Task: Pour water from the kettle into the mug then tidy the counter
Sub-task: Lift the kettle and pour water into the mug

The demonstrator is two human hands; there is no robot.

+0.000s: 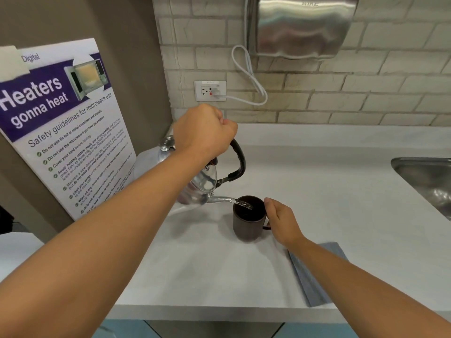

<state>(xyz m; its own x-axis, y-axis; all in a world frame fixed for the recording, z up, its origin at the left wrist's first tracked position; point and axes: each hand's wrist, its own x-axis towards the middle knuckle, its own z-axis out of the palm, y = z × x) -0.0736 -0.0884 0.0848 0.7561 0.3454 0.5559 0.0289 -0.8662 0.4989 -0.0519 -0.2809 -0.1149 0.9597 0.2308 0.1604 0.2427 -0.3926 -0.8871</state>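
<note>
My left hand (203,132) is closed around the black handle of a shiny steel kettle (199,185), which is tilted with its spout toward the right. A thin stream of water (242,204) runs from the spout into a dark brown mug (247,223) standing upright on the white counter (207,264). My right hand (283,222) grips the mug's handle on its right side. My left forearm hides part of the kettle's body.
A grey-blue folded cloth (310,276) lies on the counter under my right forearm. A steel sink (429,181) sits at the right edge. A microwave safety poster (66,128) leans at the left. On the tiled wall hang a socket (210,91) and a steel dryer (302,25).
</note>
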